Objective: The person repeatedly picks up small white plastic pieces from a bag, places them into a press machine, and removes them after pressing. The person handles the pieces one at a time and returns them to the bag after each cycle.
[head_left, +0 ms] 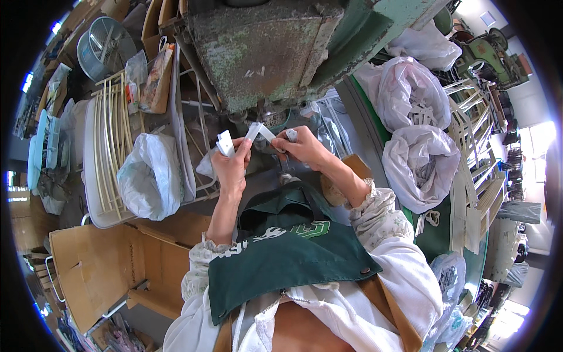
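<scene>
Below the worn green machine (258, 61), my left hand (232, 167) is closed around a small bunch of white pieces (224, 143). Its thumb and finger also pinch a short white strip (253, 131). Across from it, my right hand (303, 146) grips a second white strip (266, 134). The two strips meet at their upper ends in an upside-down V; whether they are joined I cannot tell. Another white piece (291, 135) pokes out of my right hand's fingers. The machine's lower end is just beyond both hands.
On the left, a white bag (151, 176) stands by a tray (91, 170) of long pale rods, above an open cardboard box (105, 267). To the right, two open white sacks (413, 94) (419, 167) sit on a green bench (446, 234), beside stacked pale strips (478, 170).
</scene>
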`<action>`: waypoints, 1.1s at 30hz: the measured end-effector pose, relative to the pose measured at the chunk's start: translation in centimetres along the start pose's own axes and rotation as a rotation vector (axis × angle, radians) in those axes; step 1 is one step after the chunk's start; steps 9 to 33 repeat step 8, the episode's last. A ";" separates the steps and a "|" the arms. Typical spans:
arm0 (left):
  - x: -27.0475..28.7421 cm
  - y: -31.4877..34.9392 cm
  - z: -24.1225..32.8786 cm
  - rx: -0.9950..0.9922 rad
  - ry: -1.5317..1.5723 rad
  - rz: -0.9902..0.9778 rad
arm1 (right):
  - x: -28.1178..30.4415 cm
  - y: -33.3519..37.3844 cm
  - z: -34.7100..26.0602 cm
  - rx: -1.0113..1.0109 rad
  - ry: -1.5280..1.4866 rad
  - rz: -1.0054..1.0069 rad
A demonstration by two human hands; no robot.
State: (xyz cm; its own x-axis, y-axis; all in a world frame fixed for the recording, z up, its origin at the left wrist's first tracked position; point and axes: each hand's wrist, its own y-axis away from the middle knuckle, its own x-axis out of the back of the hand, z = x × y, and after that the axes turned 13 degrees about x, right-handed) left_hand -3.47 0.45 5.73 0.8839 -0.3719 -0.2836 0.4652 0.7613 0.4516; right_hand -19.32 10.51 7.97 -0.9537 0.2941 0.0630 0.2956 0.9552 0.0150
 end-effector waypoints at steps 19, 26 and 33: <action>-0.1 0.3 0.8 -0.029 0.002 -0.046 | 0.2 0.0 -1.0 0.061 0.048 -0.005; -0.1 0.3 0.8 -0.029 0.002 -0.046 | 0.2 0.0 -1.0 0.061 0.048 -0.005; -0.1 0.3 0.8 -0.029 0.002 -0.046 | 0.2 0.0 -1.0 0.061 0.048 -0.005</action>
